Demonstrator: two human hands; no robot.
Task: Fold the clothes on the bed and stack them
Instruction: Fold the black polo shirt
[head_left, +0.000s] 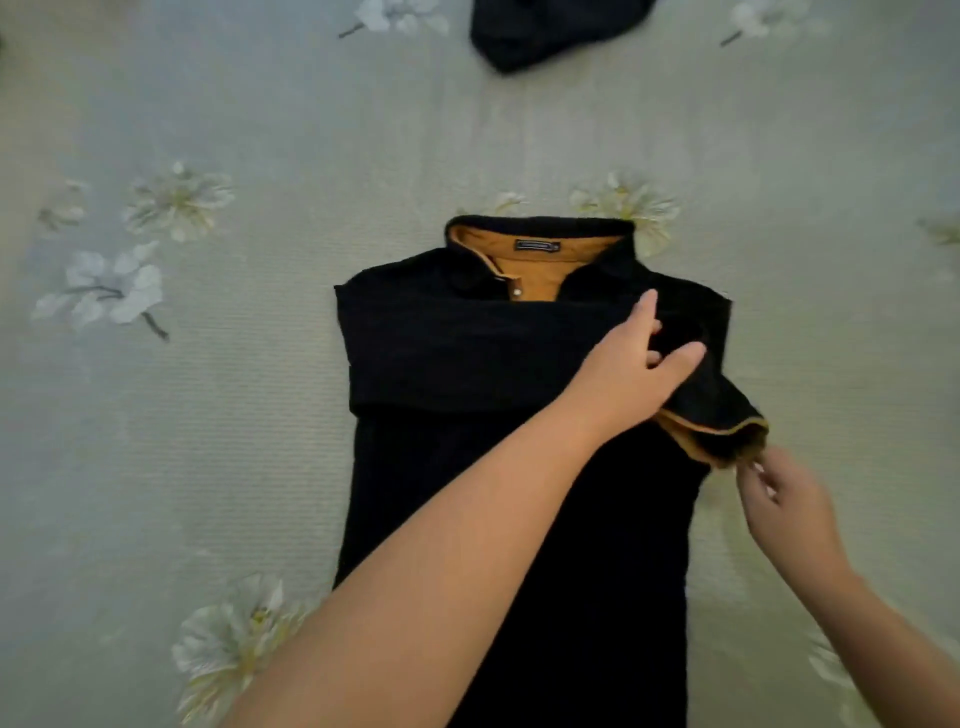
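A black polo shirt (467, 467) with a mustard collar lining lies face up on the bed, collar away from me. One sleeve is folded flat across the chest. My left hand (634, 369) presses on the shirt's right shoulder, fingers spread over the fabric. The other sleeve (711, 415) hangs out to the right, showing its mustard cuff. My right hand (779, 493) pinches that cuff at its lower edge.
The bedsheet (208, 389) is pale green with white flower prints. A second dark garment (550, 31) lies bunched at the far edge, cut off by the frame.
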